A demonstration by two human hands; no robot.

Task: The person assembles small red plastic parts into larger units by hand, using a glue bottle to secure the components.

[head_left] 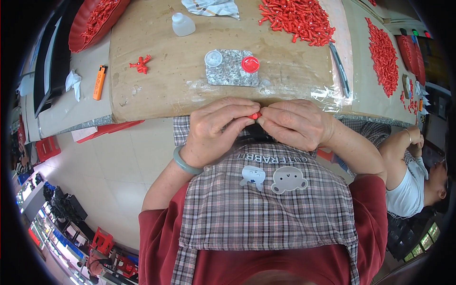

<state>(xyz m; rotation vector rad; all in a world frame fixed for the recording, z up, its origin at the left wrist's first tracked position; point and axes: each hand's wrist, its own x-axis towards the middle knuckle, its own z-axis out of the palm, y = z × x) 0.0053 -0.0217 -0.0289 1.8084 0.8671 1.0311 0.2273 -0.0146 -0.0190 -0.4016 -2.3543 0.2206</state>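
Close to the table's front edge, both of my hands meet over a small red plastic piece (255, 115), its full shape hidden by the fingers. My left hand (221, 124) pinches it from the left. The fingers of my right hand (299, 124) are closed at its right side; what they hold there is too small to make out. Just beyond the hands lies a speckled grey stone slab (231, 77). On it sit a clear round cap (213, 58) and a round dish of red paint or liquid (250, 64).
A red figure (140, 64) and an orange box cutter (99, 82) lie at left, near a red basin (76, 38). A squeeze bottle (183, 24) and cloth (211, 7) are farther back. Red parts (299, 21) and a grey knife (340, 71) lie right; another person (413, 180) sits beyond.
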